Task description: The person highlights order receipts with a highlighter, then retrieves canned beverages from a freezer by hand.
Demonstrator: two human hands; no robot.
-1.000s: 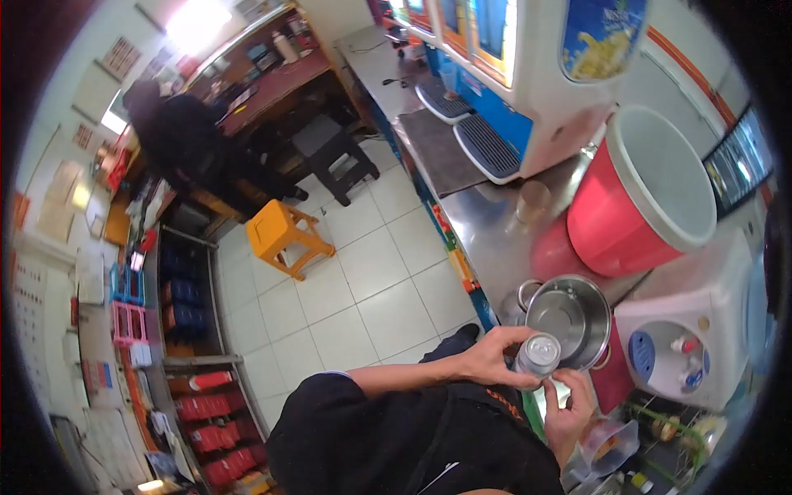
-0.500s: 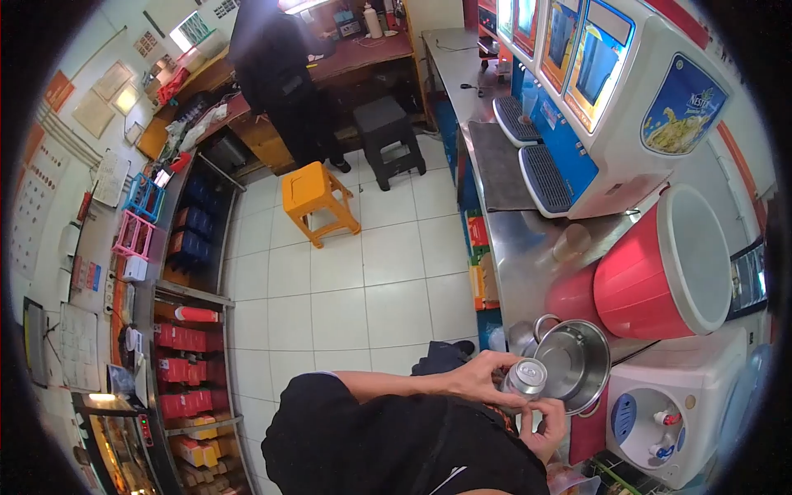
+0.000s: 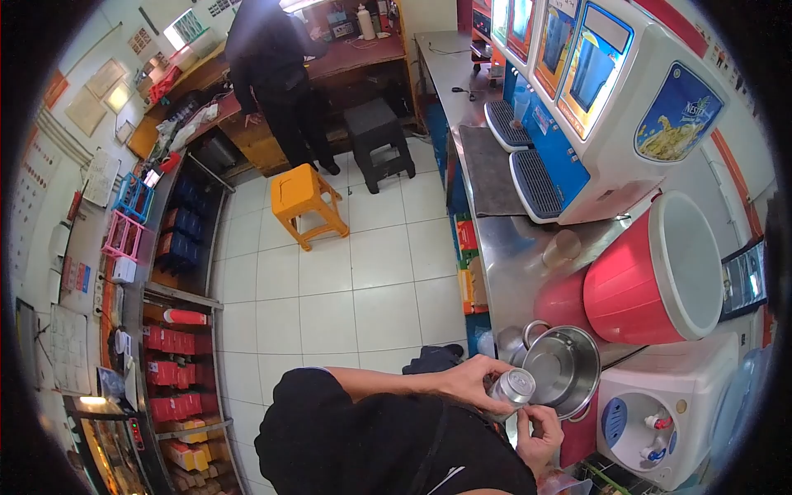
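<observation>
A silver drink can (image 3: 516,386), its top facing the camera, is in my left hand (image 3: 477,383), with fingers and thumb closed around its side. Just below the can is my right hand (image 3: 540,437), its fingers curled in and the thumb and forefinger nearly meeting. Whatever those fingertips hold is too small to make out. A shiny steel pot (image 3: 561,371) with loop handles sits open right beside the can, on the counter side of my hands.
On the steel counter (image 3: 507,264) stand a red bucket (image 3: 623,285), a clear cup (image 3: 563,247) and a drink dispenser (image 3: 615,177). A white water dispenser (image 3: 693,396) is at lower right. An orange stool (image 3: 305,198), a black stool (image 3: 375,136) and another person (image 3: 276,74) are farther off.
The view has shifted slightly. My left hand still holds the can, which now tilts a little differently; my right hand sits slightly lower beside it. The other person's arm has moved.
</observation>
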